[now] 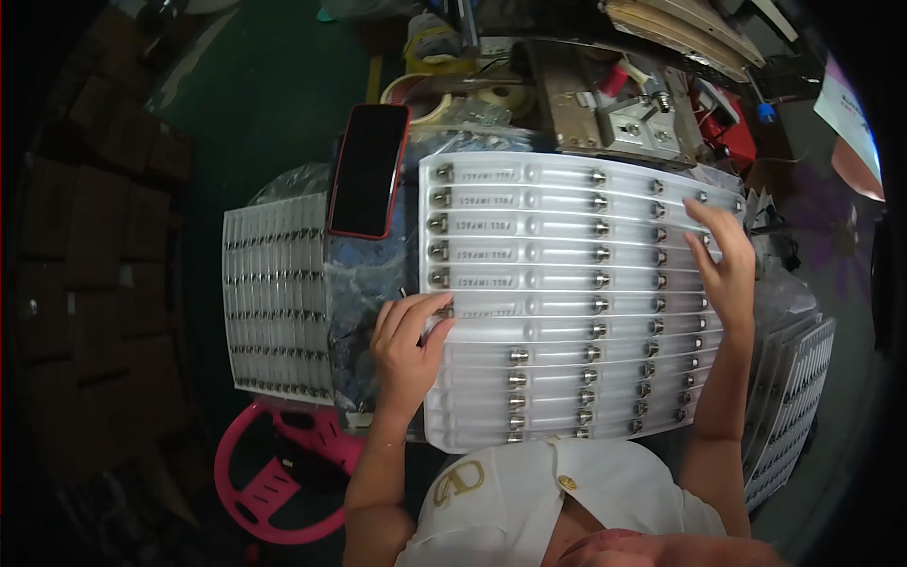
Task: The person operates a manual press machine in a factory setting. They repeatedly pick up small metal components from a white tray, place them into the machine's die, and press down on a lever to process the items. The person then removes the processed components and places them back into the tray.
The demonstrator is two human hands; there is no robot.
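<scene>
1. Left hand (408,345) curled at the left edge of the white tray (567,312), fingertips pinching a metal fitting (444,309) in a row slot.
2. Right hand (726,260) open, fingers spread flat on the tray's right side, holding nothing.
3. Tray centred on the desk, rows lined with small metal fittings.
4. Phone (368,170) just left of the tray's top corner.
5. Another tray stack (276,302) further left; pink stool (279,482) below it.
</scene>
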